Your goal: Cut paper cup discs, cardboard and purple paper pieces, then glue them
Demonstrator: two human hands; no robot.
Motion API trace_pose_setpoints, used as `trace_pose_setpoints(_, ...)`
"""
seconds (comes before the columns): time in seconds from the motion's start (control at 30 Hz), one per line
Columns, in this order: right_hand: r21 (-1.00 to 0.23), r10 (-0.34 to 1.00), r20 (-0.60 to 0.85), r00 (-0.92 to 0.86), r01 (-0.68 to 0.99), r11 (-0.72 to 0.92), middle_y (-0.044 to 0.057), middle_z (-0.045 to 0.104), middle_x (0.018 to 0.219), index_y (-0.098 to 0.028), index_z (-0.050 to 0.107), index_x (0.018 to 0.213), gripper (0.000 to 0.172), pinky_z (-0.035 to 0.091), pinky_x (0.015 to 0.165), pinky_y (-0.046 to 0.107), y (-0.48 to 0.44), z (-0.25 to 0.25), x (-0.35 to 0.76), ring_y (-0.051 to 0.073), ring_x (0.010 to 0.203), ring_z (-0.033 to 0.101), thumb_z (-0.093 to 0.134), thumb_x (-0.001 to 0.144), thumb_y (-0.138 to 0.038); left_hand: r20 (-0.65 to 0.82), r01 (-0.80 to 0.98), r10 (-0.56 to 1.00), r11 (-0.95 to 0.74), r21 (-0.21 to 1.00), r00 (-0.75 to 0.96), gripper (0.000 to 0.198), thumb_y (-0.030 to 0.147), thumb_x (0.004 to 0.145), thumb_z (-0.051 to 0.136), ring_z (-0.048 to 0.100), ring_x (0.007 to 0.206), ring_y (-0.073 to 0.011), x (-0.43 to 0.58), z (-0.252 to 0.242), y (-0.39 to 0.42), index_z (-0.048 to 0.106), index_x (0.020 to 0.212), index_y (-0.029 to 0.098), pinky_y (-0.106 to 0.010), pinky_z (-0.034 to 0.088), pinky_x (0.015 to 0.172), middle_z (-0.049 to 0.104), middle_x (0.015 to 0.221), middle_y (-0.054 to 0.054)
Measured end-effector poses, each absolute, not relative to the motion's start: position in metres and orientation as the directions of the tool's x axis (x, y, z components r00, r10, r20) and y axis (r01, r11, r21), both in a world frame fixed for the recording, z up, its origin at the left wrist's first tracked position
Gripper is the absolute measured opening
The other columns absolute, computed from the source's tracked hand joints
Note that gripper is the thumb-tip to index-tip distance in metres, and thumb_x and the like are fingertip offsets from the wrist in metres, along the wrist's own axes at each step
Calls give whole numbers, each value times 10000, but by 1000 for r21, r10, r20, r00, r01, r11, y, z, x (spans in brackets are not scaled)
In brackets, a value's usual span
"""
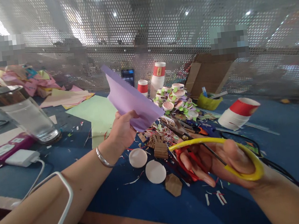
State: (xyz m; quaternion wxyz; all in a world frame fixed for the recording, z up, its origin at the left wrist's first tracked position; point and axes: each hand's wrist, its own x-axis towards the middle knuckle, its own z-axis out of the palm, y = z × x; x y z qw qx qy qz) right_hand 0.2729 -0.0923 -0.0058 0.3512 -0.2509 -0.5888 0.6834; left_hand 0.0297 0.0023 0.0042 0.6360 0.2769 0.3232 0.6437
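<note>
At ten o'clock on the blue tabletop (pixel 288 140) stands a clear glass jar (pixel 29 114) with a dark lid, apparently holding clear liquid. At twelve o'clock there is a stack of red-banded white paper cups (pixel 158 77), with a single cup (pixel 143 86) just beside it at its nine o'clock. Another red-and-white cup (pixel 237 113) lies on its side at two o'clock; its inside cannot be seen. A small yellow-green tub (pixel 208 102) at one o'clock holds a blue item that is too small to identify. Behind the tub, a brown cardboard box (pixel 206 74) leans against the perforated screen.

The left hand (pixel 122 131) is closed, thumb over fingers, pinching the lower edge of a purple sheet (pixel 129 98). The sheet is raised off the tabletop near centre and tilts up toward eleven o'clock. It is plain lilac, unmarked and smooth, and appears folded or doubled. The right hand (pixel 224 164), at four o'clock, is curled through the handles of the scissors (pixel 215 155), which have one yellow loop and one red. The blades point toward ten o'clock over a heap of paper scraps (pixel 162 130). Two white discs (pixel 138 158) lie at six o'clock below the sheet.

A pink pack (pixel 6 148) at nine o'clock carries white labels, but their print is too small to read. The markings on the cup bands are also illegible.
</note>
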Motion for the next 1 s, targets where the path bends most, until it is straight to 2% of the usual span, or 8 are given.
trace_pose_setpoints(0.13,-981,780,83,-620,-189,-46,89,669,900,-161,618,1307,831,363,493,262,-92,-5,271,100,508,471,514,823,-828,-68,-646,998,39,762,-19,457,9,607,674,631,710,-174,29,6,1,476,971,201,-325,515,689,630,772,4)
trace_pose_setpoints(0.3,-979,774,89,-627,-198,-48,92,668,905,-164,619,1302,790,307,434,238,-92,-7,271,90,491,460,498,855,-804,-83,-641,996,71,765,11,436,35,621,694,631,699,-182,32,9,-4,486,968,199,-346,527,686,641,768,-5)
trace_pose_setpoints(0.43,-979,785,62,-616,-190,-72,95,663,915,-166,620,1292,763,318,431,245,-94,-9,274,96,487,468,541,847,-781,-84,-637,996,79,767,22,409,53,628,706,622,672,-169,33,9,-4,489,944,195,-336,528,669,641,765,-9)
trace_pose_setpoints(0.57,-980,788,91,-609,-195,-38,88,659,870,-160,619,1296,782,329,454,258,-95,-7,272,96,475,446,523,848,-794,-84,-635,996,56,770,-14,428,35,617,694,619,695,-170,31,6,0,473,943,203,-331,528,675,617,776,-2)
trace_pose_setpoints(0.73,-978,760,130,-637,-207,-6,83,662,848,-158,632,1275,792,357,460,258,-93,-3,269,105,478,487,516,840,-809,-69,-634,997,34,773,-31,418,-6,606,643,634,773,-178,32,5,2,458,917,202,-330,541,730,623,825,-17)
trace_pose_setpoints(1.0,-986,748,147,-647,-157,58,80,667,825,-141,621,1282,833,374,446,261,-90,-6,272,122,488,521,468,843,-832,-101,-604,985,165,780,139,408,107,650,729,651,695,-197,35,3,-11,506,977,206,-349,535,668,648,789,-19)
